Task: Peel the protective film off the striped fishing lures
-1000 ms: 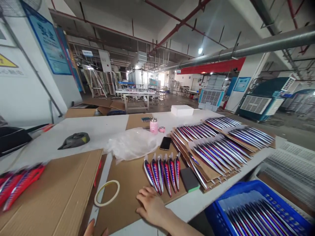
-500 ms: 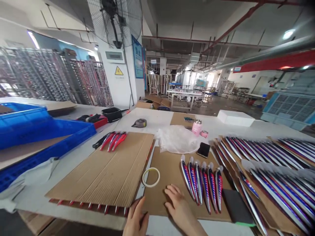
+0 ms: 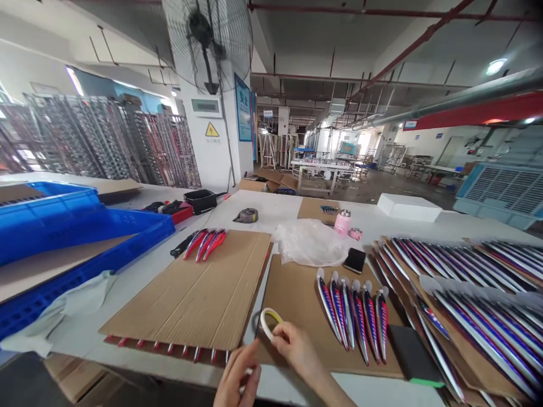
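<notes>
My right hand (image 3: pixel 294 346) pinches a roll of pale tape (image 3: pixel 268 324) between thumb and fingers, tilted up on its edge over a brown cardboard sheet (image 3: pixel 292 282). To the left of it, my left hand (image 3: pixel 238 373) is by the front corner of a stacked cardboard piece (image 3: pixel 190 288), fingers loosely bent and apart, with nothing visible in them. Several fishing lures (image 3: pixel 358 314), striped blue, pink and silver with clear lips, lie in a row right of my right hand. Three red-bellied lures (image 3: pixel 206 244) rest on the stacked cardboard's far end.
Many more lures (image 3: pixel 479 333) lie on cardboard at the right, beside a dark block (image 3: pixel 413 353) with a green edge. A phone (image 3: pixel 354 260), plastic bag (image 3: pixel 311 242) and pink bottle (image 3: pixel 343 221) sit farther back. Blue crates (image 3: pixel 139 229) stand left.
My right hand has moved slightly left and taken hold of the tape roll, which lay flat on the cardboard and is now tilted up. My left hand stays near the cardboard corner.
</notes>
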A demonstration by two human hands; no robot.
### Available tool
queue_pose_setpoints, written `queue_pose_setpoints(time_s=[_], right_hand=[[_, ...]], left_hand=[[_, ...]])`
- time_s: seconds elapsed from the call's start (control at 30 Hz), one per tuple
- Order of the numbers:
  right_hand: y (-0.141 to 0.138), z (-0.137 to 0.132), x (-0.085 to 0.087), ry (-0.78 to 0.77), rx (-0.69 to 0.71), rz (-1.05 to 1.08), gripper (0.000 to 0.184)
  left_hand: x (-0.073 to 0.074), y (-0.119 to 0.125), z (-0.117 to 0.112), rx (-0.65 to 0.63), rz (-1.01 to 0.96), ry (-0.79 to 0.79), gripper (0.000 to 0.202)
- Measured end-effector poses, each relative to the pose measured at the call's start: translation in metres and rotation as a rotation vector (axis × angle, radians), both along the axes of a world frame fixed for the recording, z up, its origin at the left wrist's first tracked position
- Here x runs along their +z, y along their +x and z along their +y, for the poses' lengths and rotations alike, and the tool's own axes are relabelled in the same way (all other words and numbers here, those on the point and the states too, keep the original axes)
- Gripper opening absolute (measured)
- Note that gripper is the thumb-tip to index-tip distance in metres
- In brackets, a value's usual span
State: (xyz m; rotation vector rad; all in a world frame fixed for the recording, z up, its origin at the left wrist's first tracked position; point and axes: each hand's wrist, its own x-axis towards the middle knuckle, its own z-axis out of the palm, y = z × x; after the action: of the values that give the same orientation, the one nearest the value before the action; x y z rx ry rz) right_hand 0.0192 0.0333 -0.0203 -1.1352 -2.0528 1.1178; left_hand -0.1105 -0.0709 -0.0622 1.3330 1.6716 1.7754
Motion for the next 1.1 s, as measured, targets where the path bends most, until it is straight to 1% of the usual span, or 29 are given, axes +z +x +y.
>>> queue_pose_setpoints(time_s=[0.1, 0.17, 0.23, 0.33, 0.43, 0.5, 0.53, 0.6, 0.67, 0.7, 0.77, 0.83, 0.87, 0.93, 1.0, 1.03, 1.1], right_hand=[[0.022, -0.031, 0.004, -0.175, 0.008, 0.170, 0.038], [0.032, -0.045, 0.005, -0.229, -0.025, 0.273, 0.049], [0.039, -0.053, 0.005, -0.239, -0.064, 0.347, 0.052], [0.043, -0.061, 0.003, -0.211, -0.089, 0.380, 0.048], [0.043, -0.063, 0.002, -0.133, -0.115, 0.325, 0.034], [0.042, -0.061, 0.004, -0.035, -0.152, 0.257, 0.019], [0.042, -0.059, 0.006, 0.024, -0.170, 0.223, 0.014], [0.042, -0.053, 0.010, 0.134, -0.191, 0.160, 0.016], [0.044, -0.047, 0.014, 0.215, -0.199, 0.103, 0.019], [0.044, -0.044, 0.016, 0.246, -0.203, 0.072, 0.019], [0.047, -0.040, 0.020, 0.297, -0.221, 0.005, 0.020], [0.049, -0.039, 0.023, 0.345, -0.230, -0.062, 0.019], [0.050, -0.039, 0.025, 0.367, -0.230, -0.092, 0.019], [0.051, -0.039, 0.025, 0.410, -0.219, -0.144, 0.018], [0.050, -0.039, 0.024, 0.443, -0.209, -0.187, 0.018], [0.049, -0.040, 0.024, 0.456, -0.208, -0.206, 0.018], [0.047, -0.040, 0.022, 0.471, -0.207, -0.231, 0.018]], left_hand=[[0.029, 0.013, 0.004, -0.097, -0.106, -0.011, 0.038], [0.041, 0.023, 0.009, -0.189, -0.191, -0.028, 0.036], [0.045, 0.028, 0.014, -0.278, -0.262, -0.054, 0.035], [0.046, 0.027, 0.020, -0.355, -0.255, -0.106, 0.025], [0.050, 0.022, 0.021, -0.377, -0.190, -0.124, 0.021], [0.056, 0.021, 0.018, -0.377, -0.157, -0.124, 0.022], [0.058, 0.022, 0.016, -0.372, -0.132, -0.122, 0.022], [0.059, 0.023, 0.012, -0.356, -0.069, -0.119, 0.024], [0.058, 0.021, 0.011, -0.347, -0.011, -0.140, 0.024], [0.057, 0.019, 0.012, -0.331, -0.002, -0.157, 0.024], [0.057, 0.012, 0.016, -0.277, -0.001, -0.184, 0.029], [0.061, 0.007, 0.020, -0.238, 0.069, -0.184, 0.031], [0.065, 0.006, 0.022, -0.246, 0.148, -0.181, 0.027], [0.075, 0.007, 0.025, -0.319, 0.370, -0.189, 0.019], [0.082, 0.012, 0.026, -0.380, 0.544, -0.205, 0.014], [0.085, 0.015, 0.027, -0.393, 0.594, -0.214, 0.012], [0.086, 0.020, 0.030, -0.390, 0.624, -0.223, 0.011]])
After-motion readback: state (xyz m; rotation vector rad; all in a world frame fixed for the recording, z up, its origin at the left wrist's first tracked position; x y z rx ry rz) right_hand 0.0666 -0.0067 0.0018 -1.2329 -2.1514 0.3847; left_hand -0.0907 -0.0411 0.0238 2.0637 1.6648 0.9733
